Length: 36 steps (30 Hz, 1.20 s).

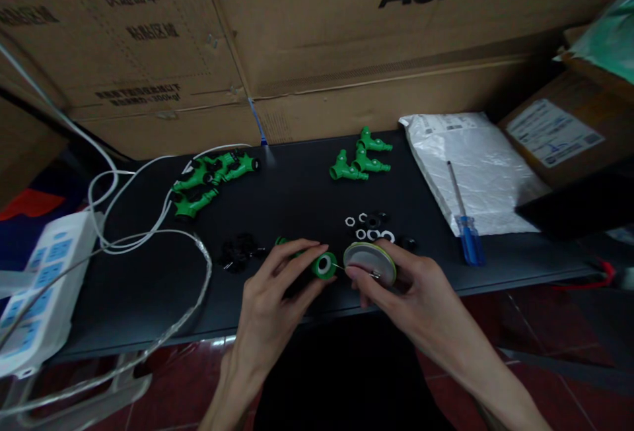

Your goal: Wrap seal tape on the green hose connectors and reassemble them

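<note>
My left hand (277,286) is closed around a green plastic hose fitting (321,274), whose open end, with a white ring and dark centre, faces right. My right hand (411,286) grips a round pin-back badge (364,256) with a grey back and a yellow-green rim. From the badge a thin pin points left and reaches the fitting's mouth; whether it touches the ring I cannot tell. Just beyond the badge lie white rings (373,235), white nuts (350,222) and black caps (372,221). A pile of small black parts (240,251) is left of my left hand.
Green Y-shaped fittings stand at the back (364,162) and, with black ends, at the left (195,205). A blue screwdriver (470,239) rests against a white parcel (460,160). White cables, a power strip (54,272), and cardboard boxes (317,35) border the black table (297,187).
</note>
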Each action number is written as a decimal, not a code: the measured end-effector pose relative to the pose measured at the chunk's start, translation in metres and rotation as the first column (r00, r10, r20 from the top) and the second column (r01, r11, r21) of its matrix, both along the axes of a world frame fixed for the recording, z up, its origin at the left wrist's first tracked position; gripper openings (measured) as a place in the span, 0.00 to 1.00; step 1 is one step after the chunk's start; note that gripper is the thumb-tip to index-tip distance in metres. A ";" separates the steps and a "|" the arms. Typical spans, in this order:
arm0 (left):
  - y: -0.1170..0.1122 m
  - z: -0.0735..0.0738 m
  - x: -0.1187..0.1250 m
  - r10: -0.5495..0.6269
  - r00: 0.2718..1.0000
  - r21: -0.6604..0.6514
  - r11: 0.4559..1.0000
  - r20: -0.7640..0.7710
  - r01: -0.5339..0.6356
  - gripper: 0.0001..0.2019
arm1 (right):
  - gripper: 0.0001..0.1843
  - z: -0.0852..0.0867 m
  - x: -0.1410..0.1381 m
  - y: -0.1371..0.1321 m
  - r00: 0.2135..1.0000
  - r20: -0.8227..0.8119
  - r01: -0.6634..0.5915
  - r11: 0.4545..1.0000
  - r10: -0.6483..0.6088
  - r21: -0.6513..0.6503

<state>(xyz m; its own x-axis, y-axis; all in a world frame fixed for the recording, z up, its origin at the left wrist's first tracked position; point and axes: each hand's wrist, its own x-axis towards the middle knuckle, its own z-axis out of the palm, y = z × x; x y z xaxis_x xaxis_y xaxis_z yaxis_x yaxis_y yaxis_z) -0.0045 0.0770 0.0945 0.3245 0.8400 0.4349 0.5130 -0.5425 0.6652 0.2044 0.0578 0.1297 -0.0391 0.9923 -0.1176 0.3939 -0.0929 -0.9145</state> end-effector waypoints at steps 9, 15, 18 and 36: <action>-0.001 0.001 0.005 0.059 0.997 0.055 0.997 -0.056 -0.056 0.18 | 0.08 0.002 -0.006 -0.002 0.988 0.153 0.004 0.998 -0.013 0.061; 0.000 0.003 0.004 0.040 0.998 0.119 0.992 -0.050 -0.034 0.16 | 0.10 0.006 -0.008 -0.002 0.981 0.193 0.004 0.990 -0.031 0.140; 0.000 0.005 0.004 0.041 0.996 0.135 0.990 -0.073 -0.031 0.16 | 0.10 0.006 -0.009 -0.003 0.980 0.198 -0.004 0.990 -0.024 0.141; 0.000 0.008 0.004 0.033 0.998 0.187 0.982 -0.060 -0.021 0.15 | 0.10 0.006 -0.011 -0.002 0.977 0.207 -0.075 0.988 0.045 0.139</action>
